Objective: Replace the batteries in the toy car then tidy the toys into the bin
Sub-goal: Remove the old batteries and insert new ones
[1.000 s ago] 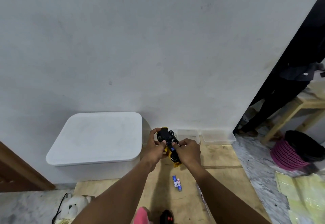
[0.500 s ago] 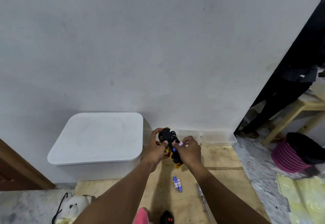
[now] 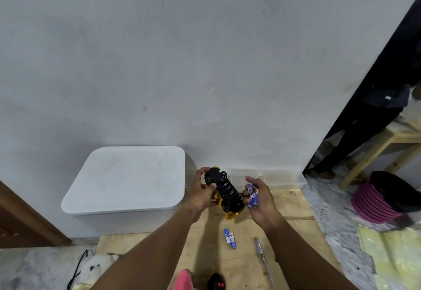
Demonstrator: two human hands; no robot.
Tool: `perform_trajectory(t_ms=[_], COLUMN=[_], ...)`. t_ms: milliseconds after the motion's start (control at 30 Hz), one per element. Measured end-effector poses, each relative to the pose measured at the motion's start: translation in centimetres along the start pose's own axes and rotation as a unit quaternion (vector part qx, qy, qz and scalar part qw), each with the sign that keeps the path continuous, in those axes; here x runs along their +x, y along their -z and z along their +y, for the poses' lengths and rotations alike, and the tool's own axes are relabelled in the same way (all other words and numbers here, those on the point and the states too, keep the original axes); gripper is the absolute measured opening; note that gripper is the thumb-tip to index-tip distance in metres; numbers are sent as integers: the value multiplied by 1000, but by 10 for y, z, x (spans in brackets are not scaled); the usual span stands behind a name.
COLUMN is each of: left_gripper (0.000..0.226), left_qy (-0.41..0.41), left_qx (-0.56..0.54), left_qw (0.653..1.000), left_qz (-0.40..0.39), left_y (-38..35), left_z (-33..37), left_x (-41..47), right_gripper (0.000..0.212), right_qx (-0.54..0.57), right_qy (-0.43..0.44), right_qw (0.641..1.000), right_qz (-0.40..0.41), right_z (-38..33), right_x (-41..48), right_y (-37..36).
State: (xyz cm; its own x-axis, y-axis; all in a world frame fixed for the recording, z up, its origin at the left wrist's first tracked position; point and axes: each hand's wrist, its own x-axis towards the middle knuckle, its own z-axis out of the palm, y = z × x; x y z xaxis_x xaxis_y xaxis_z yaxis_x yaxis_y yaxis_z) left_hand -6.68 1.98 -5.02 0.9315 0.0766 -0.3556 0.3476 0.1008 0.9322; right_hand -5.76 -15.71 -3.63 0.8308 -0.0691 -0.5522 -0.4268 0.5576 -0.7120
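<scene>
I see the left hand [image 3: 201, 192] holding the toy car [image 3: 224, 192] belly up, long axis slanting away to the left. The right hand [image 3: 258, 195] (just beside) is closed on batteries [image 3: 251, 196], nearer the open compartment.

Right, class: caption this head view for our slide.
Left hand holds upturned yellow toy car; right hand holds blue batteries.

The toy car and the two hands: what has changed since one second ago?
The right hand came off the toy car and moved right, now holding batteries. The left hand keeps gripping the upturned car. The two batteries on the board, screwdriver and white bin stayed put.
</scene>
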Motion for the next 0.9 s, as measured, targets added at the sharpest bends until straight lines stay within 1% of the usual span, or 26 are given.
perform_trajectory(t_ms=[67,100,167,233,300,400,467,633,700,767,900], left_gripper=[48,48,47,47,48,52,55,56,56,58,62], left_qy=[1,-1,-1,1,8,19,25,54,64,70,84], left_qx=[6,8,10,15,22,37,47,69,84,104,136], left_qw=[1000,1000,1000,1000,1000,999,998,995,994,992,987], left_qz=[0,0,-2,-3,-11,-33,-42,-45,-38,-30,-34], left_y=[-1,0,0,0,1,1,0,4,7,10,14], left_z=[-1,-1,-2,-3,-4,-6,-10,-24,-31,-44,-75], left_x=[0,0,0,1,1,2,2,0,-1,1,2], right_gripper=[24,21,5,23,32,37,35,34,37,40,39], right_qx=[18,25,31,6,-38,-139,-191,-250,-279,-308,-349], right_qy=[-23,-36,-58,-69,-77,-60,-37,6,18,31,41], right_qw=[999,998,997,997,996,988,981,968,960,951,936], right_qz=[-24,-37,-43,-27,-10,9,18,10,11,11,-1], right_z=[-2,-3,-4,-3,-2,1,3,5,5,4,11], right_x=[-2,-3,-1,1,2,4,5,8,11,14,23], right_y=[3,4,7,10,12,12,11,10,12,13,22])
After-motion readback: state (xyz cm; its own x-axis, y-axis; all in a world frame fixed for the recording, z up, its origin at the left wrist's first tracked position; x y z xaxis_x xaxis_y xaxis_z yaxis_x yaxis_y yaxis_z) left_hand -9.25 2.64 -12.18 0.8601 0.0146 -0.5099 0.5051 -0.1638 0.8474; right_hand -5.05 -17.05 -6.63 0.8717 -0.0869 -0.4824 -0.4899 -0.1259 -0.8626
